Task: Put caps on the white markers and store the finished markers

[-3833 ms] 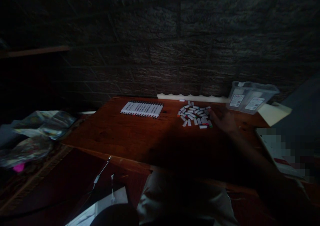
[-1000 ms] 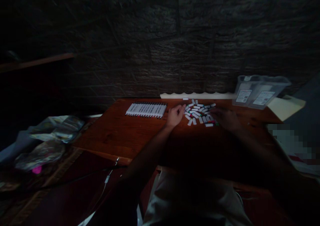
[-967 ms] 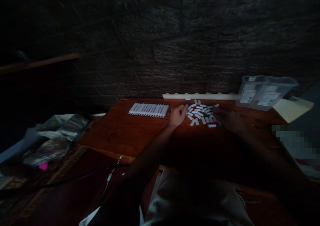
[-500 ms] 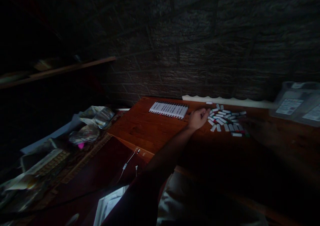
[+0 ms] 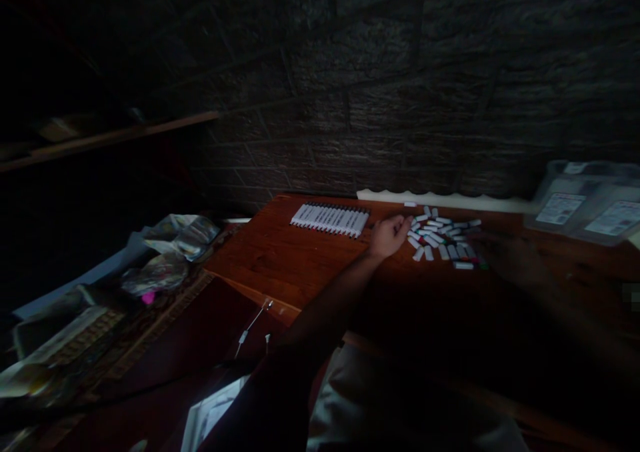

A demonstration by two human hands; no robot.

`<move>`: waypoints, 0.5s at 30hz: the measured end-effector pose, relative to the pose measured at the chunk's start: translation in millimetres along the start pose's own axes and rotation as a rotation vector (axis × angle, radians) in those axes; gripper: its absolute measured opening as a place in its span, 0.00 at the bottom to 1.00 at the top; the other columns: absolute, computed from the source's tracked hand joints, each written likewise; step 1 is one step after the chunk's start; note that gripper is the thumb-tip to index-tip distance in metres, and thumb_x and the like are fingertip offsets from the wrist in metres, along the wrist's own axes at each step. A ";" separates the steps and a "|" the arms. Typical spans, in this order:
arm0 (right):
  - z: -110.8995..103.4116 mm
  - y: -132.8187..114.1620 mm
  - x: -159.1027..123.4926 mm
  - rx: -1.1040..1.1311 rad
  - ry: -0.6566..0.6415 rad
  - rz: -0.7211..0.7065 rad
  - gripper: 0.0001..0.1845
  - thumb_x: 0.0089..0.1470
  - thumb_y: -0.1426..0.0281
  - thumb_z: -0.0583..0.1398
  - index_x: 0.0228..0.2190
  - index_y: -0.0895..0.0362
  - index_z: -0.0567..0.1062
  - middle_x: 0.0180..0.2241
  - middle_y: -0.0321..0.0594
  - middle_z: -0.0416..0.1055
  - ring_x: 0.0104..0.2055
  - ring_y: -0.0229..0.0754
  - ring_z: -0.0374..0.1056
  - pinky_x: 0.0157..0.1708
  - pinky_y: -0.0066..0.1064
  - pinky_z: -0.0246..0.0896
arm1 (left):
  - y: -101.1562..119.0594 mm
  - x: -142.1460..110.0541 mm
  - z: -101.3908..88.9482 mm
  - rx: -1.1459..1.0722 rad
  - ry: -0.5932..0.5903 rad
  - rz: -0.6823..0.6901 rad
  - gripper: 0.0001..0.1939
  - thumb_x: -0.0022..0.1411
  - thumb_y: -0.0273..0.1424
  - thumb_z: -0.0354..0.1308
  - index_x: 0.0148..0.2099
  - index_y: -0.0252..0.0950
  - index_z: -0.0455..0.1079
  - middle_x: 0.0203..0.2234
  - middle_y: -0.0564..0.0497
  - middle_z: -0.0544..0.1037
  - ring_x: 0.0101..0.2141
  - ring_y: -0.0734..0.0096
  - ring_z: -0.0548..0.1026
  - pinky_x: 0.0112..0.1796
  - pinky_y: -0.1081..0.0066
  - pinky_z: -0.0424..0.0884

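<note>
On the wooden table, short white pieces with coloured ends (image 5: 436, 237), which look like marker caps, lie in a loose heap. My left hand (image 5: 388, 237) rests at the heap's left side with its fingers curled in; anything inside them is hidden. To its left, white markers (image 5: 331, 219) are lined up side by side in a row, dark ends toward the wall. My right hand (image 5: 505, 255) is at the heap's right edge, deep in shadow, so its fingers cannot be made out. One white piece (image 5: 410, 205) lies apart behind the heap.
Clear plastic boxes with labels (image 5: 563, 209) stand at the table's right back. A white wavy-edged strip (image 5: 450, 202) runs along the dark brick wall. Left of the wooden table (image 5: 260, 259) lie plastic bags (image 5: 180, 235) and a white cable (image 5: 250, 329).
The whole view has shifted slightly, so the table and markers appear a little farther left. Both hands stay beside the heap, with no clear change in the pieces.
</note>
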State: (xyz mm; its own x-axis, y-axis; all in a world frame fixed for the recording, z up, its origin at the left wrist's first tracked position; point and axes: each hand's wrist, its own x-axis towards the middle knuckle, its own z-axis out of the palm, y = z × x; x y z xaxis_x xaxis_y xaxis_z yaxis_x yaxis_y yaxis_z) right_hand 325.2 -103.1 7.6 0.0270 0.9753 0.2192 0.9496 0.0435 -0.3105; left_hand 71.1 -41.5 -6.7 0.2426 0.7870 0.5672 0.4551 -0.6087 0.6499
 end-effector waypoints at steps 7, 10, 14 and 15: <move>10.4 9.2 4.6 0.056 0.053 -0.068 0.12 0.57 0.68 0.59 0.41 0.53 0.80 0.42 0.42 0.79 0.37 0.46 0.76 0.38 0.34 0.68 | 0.3 0.7 -2.4 0.035 -0.034 -0.020 0.25 0.67 0.45 0.45 0.22 0.36 0.56 0.16 0.58 0.57 0.21 0.77 0.58 0.26 0.73 0.54; 12.1 7.6 4.2 0.091 0.099 -0.090 0.11 0.56 0.69 0.59 0.40 0.53 0.80 0.39 0.41 0.79 0.36 0.45 0.76 0.37 0.33 0.69 | 0.4 0.2 -3.5 0.028 -0.040 0.002 0.24 0.67 0.44 0.45 0.21 0.36 0.54 0.16 0.58 0.56 0.21 0.77 0.58 0.26 0.73 0.54; 9.7 0.9 3.3 0.152 0.092 -0.104 0.11 0.56 0.72 0.58 0.39 0.52 0.80 0.40 0.39 0.79 0.38 0.43 0.76 0.40 0.31 0.69 | -0.5 1.4 -5.8 0.061 -0.048 -0.001 0.23 0.66 0.42 0.46 0.21 0.36 0.56 0.16 0.58 0.57 0.21 0.77 0.57 0.26 0.73 0.53; 9.3 -0.1 4.1 0.170 0.103 -0.114 0.11 0.56 0.72 0.58 0.39 0.52 0.80 0.40 0.38 0.79 0.39 0.42 0.75 0.41 0.30 0.68 | -1.4 2.6 -6.0 0.067 -0.057 0.005 0.23 0.66 0.42 0.46 0.21 0.36 0.57 0.16 0.58 0.58 0.21 0.77 0.58 0.26 0.73 0.54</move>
State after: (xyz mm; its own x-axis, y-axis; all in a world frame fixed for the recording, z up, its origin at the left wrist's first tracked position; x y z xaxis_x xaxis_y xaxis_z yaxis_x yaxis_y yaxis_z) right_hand 322.3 -97.1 -0.1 -0.0378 0.9350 0.3527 0.8823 0.1969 -0.4275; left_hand 65.9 -39.2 -3.1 0.2923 0.7896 0.5396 0.5093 -0.6060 0.6110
